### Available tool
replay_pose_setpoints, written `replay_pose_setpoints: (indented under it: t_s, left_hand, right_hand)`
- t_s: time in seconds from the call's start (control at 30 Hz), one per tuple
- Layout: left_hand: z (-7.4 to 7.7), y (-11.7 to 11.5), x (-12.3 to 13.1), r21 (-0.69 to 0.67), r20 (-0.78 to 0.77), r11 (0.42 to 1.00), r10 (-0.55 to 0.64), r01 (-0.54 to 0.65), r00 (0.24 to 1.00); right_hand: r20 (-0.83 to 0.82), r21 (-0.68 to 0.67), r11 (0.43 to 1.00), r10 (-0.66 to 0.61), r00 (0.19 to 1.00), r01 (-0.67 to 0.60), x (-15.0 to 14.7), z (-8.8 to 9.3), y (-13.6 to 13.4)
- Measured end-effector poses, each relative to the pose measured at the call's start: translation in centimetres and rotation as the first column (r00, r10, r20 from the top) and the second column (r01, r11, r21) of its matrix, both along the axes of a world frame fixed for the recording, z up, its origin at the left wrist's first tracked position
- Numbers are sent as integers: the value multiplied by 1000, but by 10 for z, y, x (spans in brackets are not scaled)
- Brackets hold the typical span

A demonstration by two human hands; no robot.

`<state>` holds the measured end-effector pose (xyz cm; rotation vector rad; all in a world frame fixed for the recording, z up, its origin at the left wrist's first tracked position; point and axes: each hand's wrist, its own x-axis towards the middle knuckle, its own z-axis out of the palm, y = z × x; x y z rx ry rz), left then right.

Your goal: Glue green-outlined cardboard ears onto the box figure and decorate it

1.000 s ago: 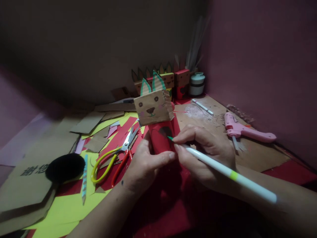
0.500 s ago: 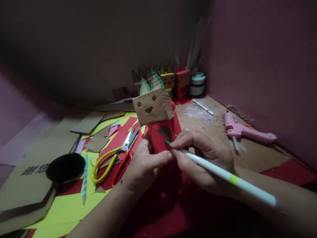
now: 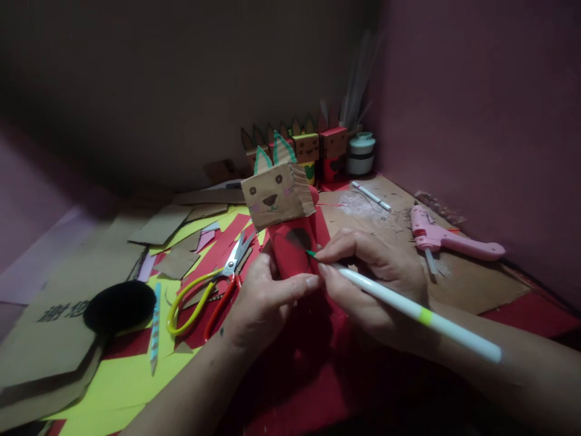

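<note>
A cardboard figure [image 3: 279, 195] with a box head, green-edged ears and a drawn animal face is tilted near the middle of the view. Its red body [image 3: 290, 245] carries a dark drawn patch. My left hand [image 3: 267, 297] grips the lower part of that body, thumb across the front. Between the thumb and fingers of my right hand [image 3: 367, 278] is a white marker [image 3: 390, 299] with a yellow-green band. The marker's green tip is at the right side of the red body, beside the dark patch.
Scissors [image 3: 230, 266], a pencil [image 3: 155, 330], a black oval [image 3: 120, 306] and paper scraps lie left. At right are a pink glue gun [image 3: 454, 239] and a white pen [image 3: 371, 196]. Finished-looking figures [image 3: 333, 148] and a jar [image 3: 361, 152] stand behind.
The marker's tip and my right hand have moved slightly up along the red body. The figure has shifted a little left and its head looks slightly turned.
</note>
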<state>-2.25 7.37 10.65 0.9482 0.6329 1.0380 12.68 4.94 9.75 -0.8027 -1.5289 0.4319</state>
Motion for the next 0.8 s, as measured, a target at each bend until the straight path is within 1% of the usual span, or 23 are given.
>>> replay_pose_setpoints:
  t_s: [0.17, 0.33, 0.47, 0.6, 0.73, 0.8]
  left_hand:
    - [2, -2, -1, -16, -37, 1000, 19, -19, 999]
    - [3, -2, 0, -12, -45, 999, 32, -33, 998]
    - [2, -1, 1, -11, -59, 999, 47, -47, 997]
    - [2, 0, 1, -6, -38, 1000, 13, -13, 999]
    - [3, -2, 1, -20, -30, 999, 36, -36, 999]
    - [4, -3, 1, -37, -34, 999, 33, -34, 999]
  right_hand:
    - [25, 11, 1000, 12, 1000, -12, 0, 1, -1]
    - [-29, -19, 1000, 1, 1000, -2, 1, 1, 0]
    - [28, 17, 999, 49, 998, -50, 1, 0, 0]
    - [-44, -24, 1000, 8, 999, -9, 1, 0, -1]
    - [31, 15, 999, 41, 999, -42, 1, 1, -1]
    - [20, -5, 999, 44, 999, -44, 1, 1, -2]
